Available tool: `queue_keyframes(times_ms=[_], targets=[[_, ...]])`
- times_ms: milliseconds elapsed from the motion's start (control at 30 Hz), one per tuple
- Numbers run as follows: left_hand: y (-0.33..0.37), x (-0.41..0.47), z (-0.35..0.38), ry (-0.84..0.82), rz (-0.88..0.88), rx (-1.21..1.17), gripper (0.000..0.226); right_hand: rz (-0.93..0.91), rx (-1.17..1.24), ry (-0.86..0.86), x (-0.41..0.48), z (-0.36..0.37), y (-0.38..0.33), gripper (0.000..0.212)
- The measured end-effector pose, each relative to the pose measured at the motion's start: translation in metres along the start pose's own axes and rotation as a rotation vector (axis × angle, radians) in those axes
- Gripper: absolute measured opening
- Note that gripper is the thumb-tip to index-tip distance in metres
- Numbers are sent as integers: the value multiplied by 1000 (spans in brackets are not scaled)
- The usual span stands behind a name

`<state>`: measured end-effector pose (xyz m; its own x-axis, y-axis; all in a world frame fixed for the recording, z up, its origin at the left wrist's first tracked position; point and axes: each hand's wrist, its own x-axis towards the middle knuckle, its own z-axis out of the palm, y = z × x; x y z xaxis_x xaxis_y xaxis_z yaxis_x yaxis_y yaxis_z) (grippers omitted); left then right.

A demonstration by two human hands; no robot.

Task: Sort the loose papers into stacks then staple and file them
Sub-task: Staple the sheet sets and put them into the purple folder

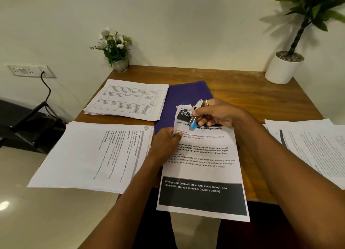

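gripped a small metal stapler (pixel 195 116) with a blue end in the right hand (pixel 218 114), fingers curled round it, right over the top left corner of the tablecloth sheets (pixel 203 164). pinched that same corner with the left hand (pixel 166 142), bending it up off the wooden counter (pixel 252 91). had the rest of those sheets lying flat in the middle, bottom edge hanging past the near edge. had a purple folder (pixel 186 95) just behind, partly under the sheets. had one paper stack (pixel 93 155) at near left, a stack with printed tables (pixel 128 99) behind it touching the folder, a third stack (pixel 313 146) at far right. spotted a small flower pot (pixel 116 48) back left, a bigger potted plant (pixel 283 69) back right.
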<state>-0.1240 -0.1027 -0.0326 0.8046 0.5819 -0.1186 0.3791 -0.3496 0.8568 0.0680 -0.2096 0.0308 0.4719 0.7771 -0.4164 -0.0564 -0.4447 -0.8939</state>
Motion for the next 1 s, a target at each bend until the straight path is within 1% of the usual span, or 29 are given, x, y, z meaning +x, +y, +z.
queue_keyframes(times_ms=[100,200,300,367,467,500,567,633,733,867,967,1000], targets=[[-2,1,1,6,2,19,33,-54,-237,-29,-4,-5,-6,27],[-1,1,1,-5,-7,4,28,-135,-534,34,-4,-5,-8,27],[0,1,2,5,-7,-3,28,-239,-692,74,1,-3,-4,29],[-1,1,1,9,-3,0,29,-299,-660,67,3,-1,-3,29],[-2,0,0,-1,-16,-24,29,-328,-482,33,7,1,1,25],[-2,0,0,-7,-14,-34,29,-331,-445,36,8,2,3,30],[-2,0,0,-17,-5,-51,28,-316,-397,68,12,3,5,46],[-3,0,0,-22,5,-55,28,-291,-351,104,13,4,4,51],[-4,0,-1,-30,2,-68,27,-307,-309,94,18,8,1,48],[-4,1,0,-37,-19,-84,27,-329,-349,63,19,11,1,32],[-4,2,0,-33,-38,-113,23,-341,-276,50,19,9,4,25],[-4,2,0,-30,-45,-127,20,-346,-251,56,17,10,4,27]])
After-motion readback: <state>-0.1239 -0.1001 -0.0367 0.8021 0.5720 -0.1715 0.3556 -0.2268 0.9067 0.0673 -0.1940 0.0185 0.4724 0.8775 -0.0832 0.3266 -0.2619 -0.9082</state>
